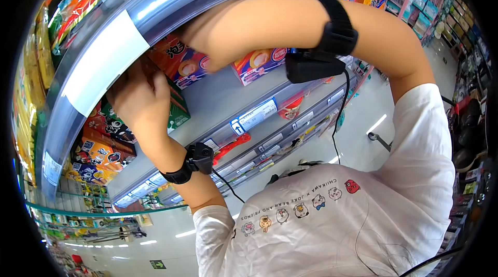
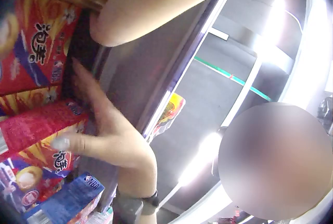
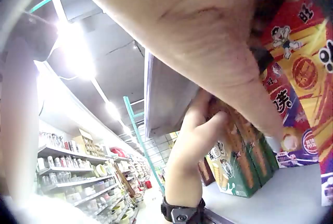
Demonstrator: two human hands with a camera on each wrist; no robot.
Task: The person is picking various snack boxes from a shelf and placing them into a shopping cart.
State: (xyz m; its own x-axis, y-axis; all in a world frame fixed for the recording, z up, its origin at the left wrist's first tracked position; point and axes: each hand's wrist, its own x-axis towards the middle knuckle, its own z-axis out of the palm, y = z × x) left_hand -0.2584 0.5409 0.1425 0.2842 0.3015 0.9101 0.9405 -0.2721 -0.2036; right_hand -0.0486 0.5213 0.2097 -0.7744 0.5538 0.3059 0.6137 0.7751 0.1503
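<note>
My left hand (image 1: 142,103) is at a green and brown box (image 1: 179,112) on the shelf, thumb on one side and fingers over the other, fingertips partly hidden. In the right wrist view the left hand (image 3: 193,148) lies at the top of the green boxes (image 3: 238,176). My right hand (image 1: 220,30), blurred, reaches under the upper shelf edge beside a red and purple box (image 1: 179,64). The left wrist view has the right hand (image 2: 112,135) with fingers extended into a dark gap and thumb over a red box (image 2: 44,125).
The curved upper shelf edge (image 1: 181,10) runs above both hands. Orange and purple boxes (image 1: 98,157) stand at the left end. More boxes (image 1: 259,64) sit right of the hands, and price-tagged lower shelves (image 1: 254,116) are below. A blue box (image 2: 67,200) is near the right hand.
</note>
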